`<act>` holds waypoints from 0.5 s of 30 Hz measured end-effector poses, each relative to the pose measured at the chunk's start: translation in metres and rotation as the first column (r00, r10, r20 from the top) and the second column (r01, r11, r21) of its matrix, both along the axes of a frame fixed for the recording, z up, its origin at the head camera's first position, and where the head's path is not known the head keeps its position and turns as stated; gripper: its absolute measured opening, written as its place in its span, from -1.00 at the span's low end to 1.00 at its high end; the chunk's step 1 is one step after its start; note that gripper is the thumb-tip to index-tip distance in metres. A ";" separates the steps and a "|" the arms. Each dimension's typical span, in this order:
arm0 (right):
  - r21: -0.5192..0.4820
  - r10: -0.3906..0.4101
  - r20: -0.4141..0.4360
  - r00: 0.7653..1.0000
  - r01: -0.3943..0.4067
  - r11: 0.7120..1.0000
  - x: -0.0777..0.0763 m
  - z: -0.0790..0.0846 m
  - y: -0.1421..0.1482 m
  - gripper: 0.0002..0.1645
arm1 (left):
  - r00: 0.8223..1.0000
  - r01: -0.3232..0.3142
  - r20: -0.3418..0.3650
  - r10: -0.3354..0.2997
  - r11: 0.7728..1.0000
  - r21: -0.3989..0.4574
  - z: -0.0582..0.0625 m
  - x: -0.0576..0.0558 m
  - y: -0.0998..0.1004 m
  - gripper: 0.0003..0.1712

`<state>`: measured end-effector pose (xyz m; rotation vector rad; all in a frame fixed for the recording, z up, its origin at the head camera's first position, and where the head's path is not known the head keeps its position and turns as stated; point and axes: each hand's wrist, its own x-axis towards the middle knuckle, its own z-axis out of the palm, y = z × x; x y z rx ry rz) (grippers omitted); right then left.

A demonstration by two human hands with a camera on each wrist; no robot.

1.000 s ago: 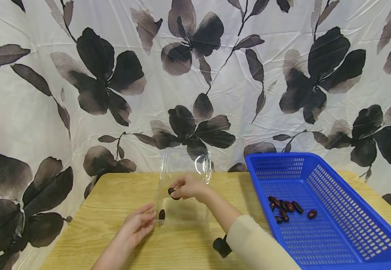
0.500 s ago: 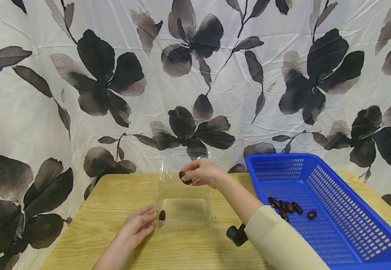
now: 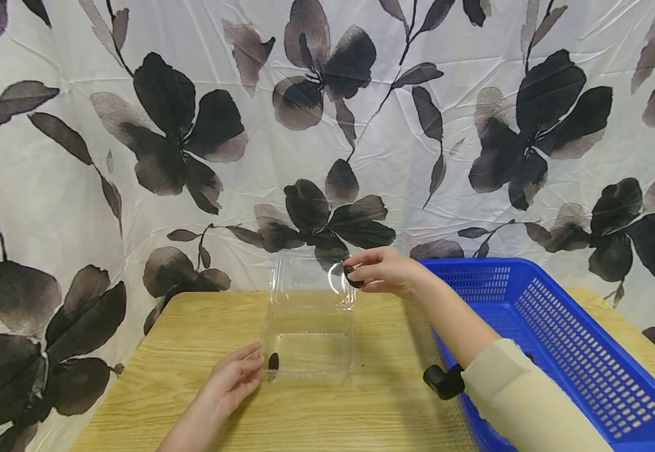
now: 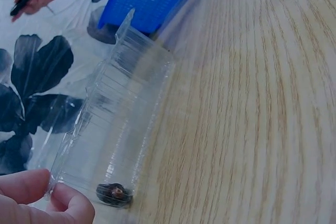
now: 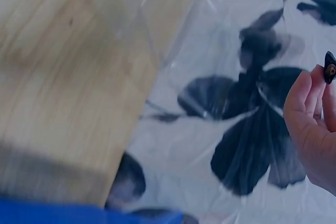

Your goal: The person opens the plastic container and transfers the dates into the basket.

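Observation:
My right hand (image 3: 389,273) pinches a dark, glossy dried date (image 3: 352,277) between thumb and fingertips, raised just beyond the right side of the hinged clear plastic container (image 3: 311,375). The right wrist view shows the date (image 5: 329,69) at the tips of the fingers. The container stands with its lid (image 3: 310,282) up at the back. My left hand (image 3: 233,380) is at its left side; in the left wrist view, thumb and fingers pinch its clear rim (image 4: 52,182). Another dark date (image 4: 114,194) lies inside, near that hand.
A blue perforated plastic basket (image 3: 491,260) stands at the right, partly covered by my right forearm and cream sleeve (image 3: 530,389). A black device (image 3: 444,382) sits at that wrist. Behind the wooden table (image 3: 191,326) hangs a flower-printed curtain (image 3: 78,207).
My right hand has lifted the date out from over the container and carried it up and right. The sleeve now hides the dates in the basket. My left hand has stayed put.

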<state>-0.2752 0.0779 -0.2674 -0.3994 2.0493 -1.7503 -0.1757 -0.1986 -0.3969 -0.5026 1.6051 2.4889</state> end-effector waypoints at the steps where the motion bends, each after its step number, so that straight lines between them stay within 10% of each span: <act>1: 0.007 0.002 -0.005 1.000 -0.002 1.000 0.000 0.000 0.005 -0.49 | 1.000 -0.001 -0.001 0.001 1.000 -0.001 0.000 0.000 0.000 -0.30; 15: 0.113 -0.050 -0.033 0.998 0.053 0.992 0.000 -0.013 0.071 -0.41 | 1.000 -0.011 -0.003 0.011 1.000 0.011 0.000 -0.001 0.001 -0.29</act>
